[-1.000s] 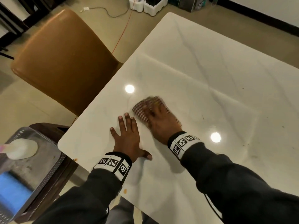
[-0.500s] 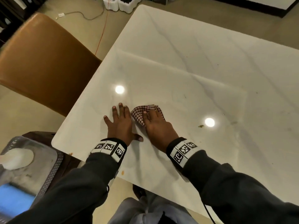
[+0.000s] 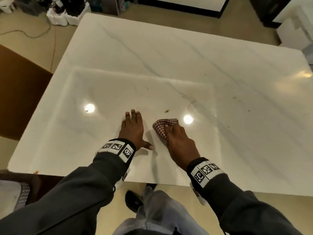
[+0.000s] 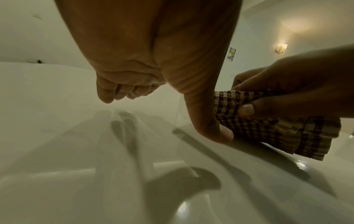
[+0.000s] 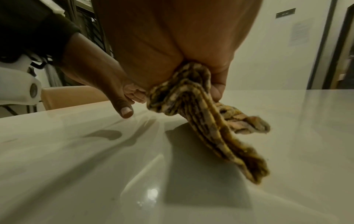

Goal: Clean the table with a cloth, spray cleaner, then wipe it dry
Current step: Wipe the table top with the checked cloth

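Observation:
A bunched red-and-white checked cloth (image 3: 163, 127) lies on the white marble table (image 3: 152, 68) near its front edge. My right hand (image 3: 177, 141) grips the cloth and presses it onto the tabletop; the right wrist view shows the cloth (image 5: 206, 121) squeezed between palm and fingers, trailing onto the surface. My left hand (image 3: 133, 128) rests flat on the table just left of the cloth, fingers straight, holding nothing. In the left wrist view the cloth (image 4: 277, 124) sits beside my left thumb. No spray cleaner is in view.
Small brown specks (image 3: 167, 110) and other crumbs dot the table beyond the cloth and to the right. A brown chair (image 3: 20, 92) stands at the left edge. White boxes and cables (image 3: 64, 16) lie on the floor past the far corner.
My right hand has dragged the cloth rightwards along the table, away from the left hand. The left hand stays flat on the surface. The head view has swung right.

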